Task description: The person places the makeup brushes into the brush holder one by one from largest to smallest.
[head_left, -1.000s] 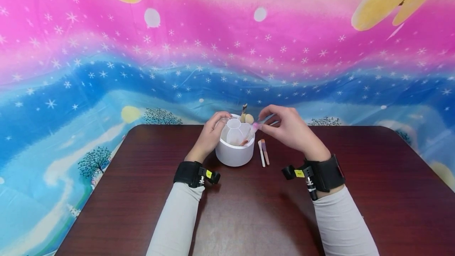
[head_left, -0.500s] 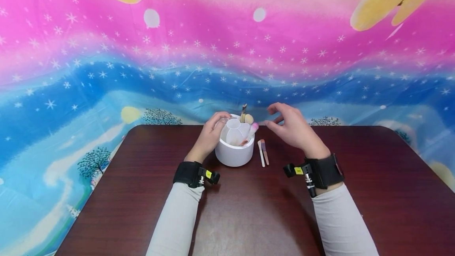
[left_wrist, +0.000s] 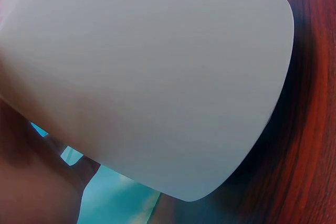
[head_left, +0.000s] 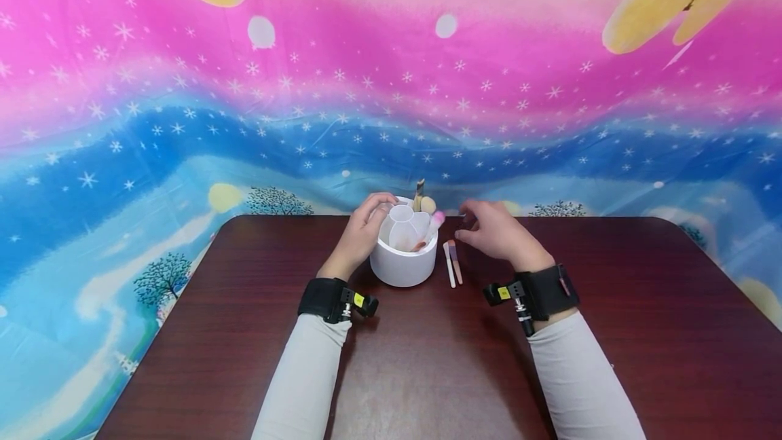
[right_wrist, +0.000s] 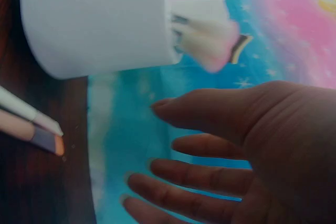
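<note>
A round white makeup brush holder (head_left: 403, 269) with divided compartments stands on the table. My left hand (head_left: 359, 235) grips its left side, fingers over the rim; in the left wrist view the holder's wall (left_wrist: 173, 82) fills most of the picture. A brush with pink-tipped white bristles (right_wrist: 207, 43) stands bristles up at the holder's right side. To the right of the holder is my right hand (head_left: 497, 233), fingers apart and holding nothing. Just below its fingertips in the head view, a white-handled brush (head_left: 450, 269) and a brown brush with purple ferrule (head_left: 456, 265) lie side by side.
More brushes (head_left: 419, 195) stick up at the holder's back, one with a pale round head (head_left: 428, 204). The dark wooden table (head_left: 415, 372) ends behind the holder, where a colourful printed cloth (head_left: 391, 87) hangs.
My right hand has left the pink-tipped brush in the holder, drawn off to the right, then lowered towards the two loose brushes. The left hand stays on the holder.
</note>
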The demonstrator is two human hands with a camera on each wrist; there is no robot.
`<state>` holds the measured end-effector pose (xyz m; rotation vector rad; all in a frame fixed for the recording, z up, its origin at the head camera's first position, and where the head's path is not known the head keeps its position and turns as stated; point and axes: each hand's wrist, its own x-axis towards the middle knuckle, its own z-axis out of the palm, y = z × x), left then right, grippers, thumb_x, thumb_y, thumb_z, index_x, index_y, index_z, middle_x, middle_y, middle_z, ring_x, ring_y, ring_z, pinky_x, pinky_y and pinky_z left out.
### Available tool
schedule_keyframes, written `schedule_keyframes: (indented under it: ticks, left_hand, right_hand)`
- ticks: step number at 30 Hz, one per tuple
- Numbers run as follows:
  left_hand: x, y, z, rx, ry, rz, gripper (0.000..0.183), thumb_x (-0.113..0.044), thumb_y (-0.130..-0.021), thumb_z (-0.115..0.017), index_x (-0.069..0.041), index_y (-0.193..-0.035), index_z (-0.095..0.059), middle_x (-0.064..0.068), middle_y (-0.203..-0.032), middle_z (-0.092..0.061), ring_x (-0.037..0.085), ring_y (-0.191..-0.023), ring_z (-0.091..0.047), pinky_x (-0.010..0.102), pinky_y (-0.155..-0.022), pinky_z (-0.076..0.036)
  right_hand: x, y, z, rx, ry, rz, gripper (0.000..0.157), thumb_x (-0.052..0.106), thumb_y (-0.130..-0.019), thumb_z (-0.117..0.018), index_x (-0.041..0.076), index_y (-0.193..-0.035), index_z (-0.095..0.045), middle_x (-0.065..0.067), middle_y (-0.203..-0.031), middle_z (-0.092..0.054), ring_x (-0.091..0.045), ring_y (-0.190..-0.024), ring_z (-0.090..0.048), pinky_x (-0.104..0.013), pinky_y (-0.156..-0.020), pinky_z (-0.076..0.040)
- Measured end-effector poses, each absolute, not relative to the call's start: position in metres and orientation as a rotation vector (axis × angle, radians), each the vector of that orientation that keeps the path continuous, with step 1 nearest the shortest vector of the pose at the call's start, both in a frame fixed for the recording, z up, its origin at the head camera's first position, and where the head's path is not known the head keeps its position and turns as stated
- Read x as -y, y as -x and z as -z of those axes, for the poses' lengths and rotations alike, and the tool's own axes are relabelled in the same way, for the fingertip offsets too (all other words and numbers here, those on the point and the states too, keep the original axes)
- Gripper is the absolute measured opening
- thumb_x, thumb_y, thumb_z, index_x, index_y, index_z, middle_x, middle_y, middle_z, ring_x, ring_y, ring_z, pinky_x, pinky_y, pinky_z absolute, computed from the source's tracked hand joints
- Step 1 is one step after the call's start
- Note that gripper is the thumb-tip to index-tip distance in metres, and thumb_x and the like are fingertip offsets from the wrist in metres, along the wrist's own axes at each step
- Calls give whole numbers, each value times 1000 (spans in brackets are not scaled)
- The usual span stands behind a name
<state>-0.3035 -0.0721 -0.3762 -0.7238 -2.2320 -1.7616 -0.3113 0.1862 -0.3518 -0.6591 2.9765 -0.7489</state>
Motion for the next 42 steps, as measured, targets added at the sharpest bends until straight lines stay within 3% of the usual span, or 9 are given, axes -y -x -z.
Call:
schedule_keyframes:
  ticks: [9,20,42]
  left_hand:
    - [74,305,377,2217,745,1763,24,-5,-99,-37,4,-111,-56,17,-124,-50,23,-119,-41,50,-101,-32]
    - [73,305,377,2214,750,1758,24,-5,-99,-37,4,-111,-56,16,-124,-50,22,-119,-41,49,-101,-32]
    - [73,304,377,2227,742,1759,25,-7,-99,-37,3,-111,-56,16,-125,-50,21,-119,-41,50,-101,-32]
  right_hand:
    - [-177,315,369,-2904,624,560,43,21,-83,-68,0,-117,-55,-16,-102,-61,-25,-86,-55,-44,-75,-48]
    - [-168,312,378,-2820,560,385,19,16,-84,-66,3,-96,-58,-6,-79,-55,-22,-74,-50,-37,-66,-43]
    - [-167,316,390,-2844,471,395,7,9,-88,-58,4,-91,-55,-8,-77,-52,-21,-67,-50,-35,-60,-41]
